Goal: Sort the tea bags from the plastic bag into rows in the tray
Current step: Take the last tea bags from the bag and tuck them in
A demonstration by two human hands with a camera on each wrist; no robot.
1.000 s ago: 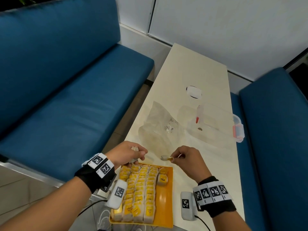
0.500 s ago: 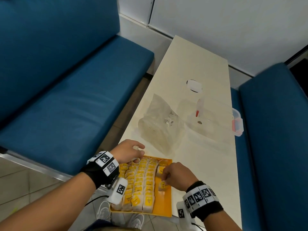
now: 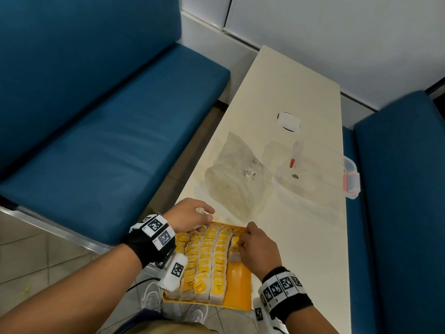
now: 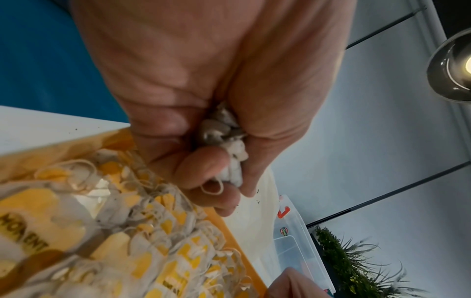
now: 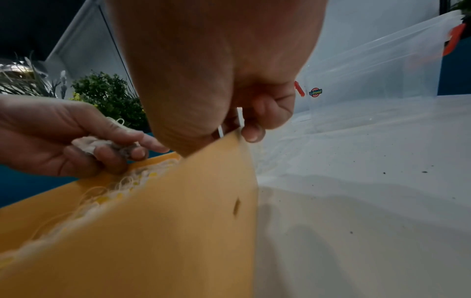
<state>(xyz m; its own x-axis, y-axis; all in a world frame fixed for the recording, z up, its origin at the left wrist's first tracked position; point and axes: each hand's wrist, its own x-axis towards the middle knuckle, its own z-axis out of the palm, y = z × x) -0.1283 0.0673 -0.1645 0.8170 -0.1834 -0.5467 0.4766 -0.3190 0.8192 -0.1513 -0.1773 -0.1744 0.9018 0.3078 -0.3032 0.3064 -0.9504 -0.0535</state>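
An orange tray point(image 3: 238, 285) lies at the near end of the table, with several rows of tea bags point(image 3: 207, 261) with yellow tags in it. My left hand point(image 3: 199, 218) hovers over the tray's far left corner and grips a crumpled bundle of tea bags point(image 4: 229, 145), also seen in the right wrist view point(image 5: 94, 144). My right hand point(image 3: 240, 242) is over the far end of the rightmost, short row, fingers curled and pinching a tea bag point(image 3: 234, 248); a thin white edge shows between thumb and finger point(image 5: 239, 119). The clear plastic bag point(image 3: 237, 182) lies just beyond the tray.
A clear lidded container point(image 3: 320, 174) with red clasps stands to the right of the bag. A white round piece point(image 3: 289, 121) lies farther up the table. Blue benches flank the table on both sides. The tray's right strip is bare.
My right hand came back from beside the plastic bag to the tray's far right, carrying a tea bag down into the short row. The left hand stayed at the tray's corner.
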